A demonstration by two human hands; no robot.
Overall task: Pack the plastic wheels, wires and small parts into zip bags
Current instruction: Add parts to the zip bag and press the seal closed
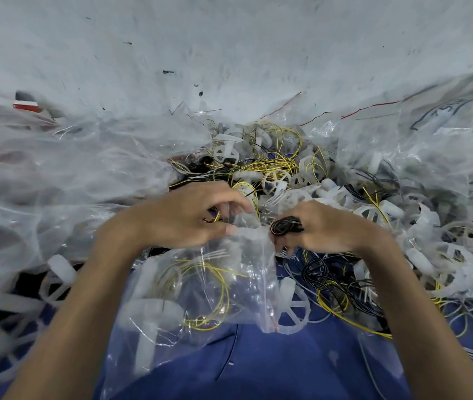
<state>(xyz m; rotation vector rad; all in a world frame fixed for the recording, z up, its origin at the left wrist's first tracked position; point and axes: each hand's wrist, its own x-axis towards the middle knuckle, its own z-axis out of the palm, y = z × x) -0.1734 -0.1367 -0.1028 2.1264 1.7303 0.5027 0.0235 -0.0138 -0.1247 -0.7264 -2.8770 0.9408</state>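
While my left hand [183, 217] pinches the upper edge of the zip bag [246, 287] between curled thumb and fingers, my right hand [324, 229] grips a small black wire coil [285, 225] at the bag's mouth. Its lower fingers seem to touch the plastic too, though blur hides that. The bag lies lengthwise toward me on my blue lap [258, 365], mouth pointing away, holding a yellow wire loop [215, 295] and a white wheel [148, 313]. Just beyond lies the heap of wheels and wires [284, 171].
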